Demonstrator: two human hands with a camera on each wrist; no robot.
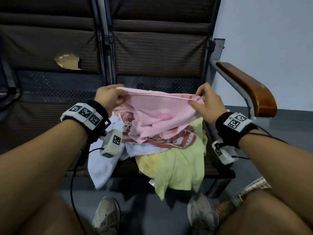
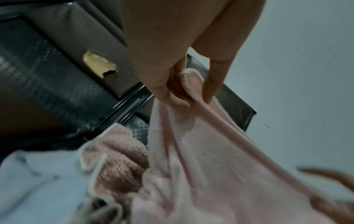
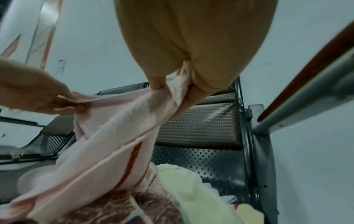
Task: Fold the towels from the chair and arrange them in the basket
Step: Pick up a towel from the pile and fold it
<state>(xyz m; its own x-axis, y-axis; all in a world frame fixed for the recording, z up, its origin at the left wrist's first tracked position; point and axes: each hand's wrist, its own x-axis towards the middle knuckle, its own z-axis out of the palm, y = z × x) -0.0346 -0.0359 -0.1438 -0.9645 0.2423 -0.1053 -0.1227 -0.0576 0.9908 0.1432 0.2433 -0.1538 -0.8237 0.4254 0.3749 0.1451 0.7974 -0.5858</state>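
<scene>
Pink towel (image 1: 152, 114): soft terry, hemmed edge taut, body sagging onto pile.

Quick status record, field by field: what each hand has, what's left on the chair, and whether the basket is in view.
left hand: pinches pink towel, one top corner
right hand: pinches the opposite top corner
pink towel: stretched between the hands, lower part on the pile
chair: yellow towel, white towel, red patterned towel, all unfolded
basket: partly visible, lower right

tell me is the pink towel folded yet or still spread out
Not folded: the left hand and right hand pinch the pink towel stretched by its top edge, rest drooping crumpled.
</scene>
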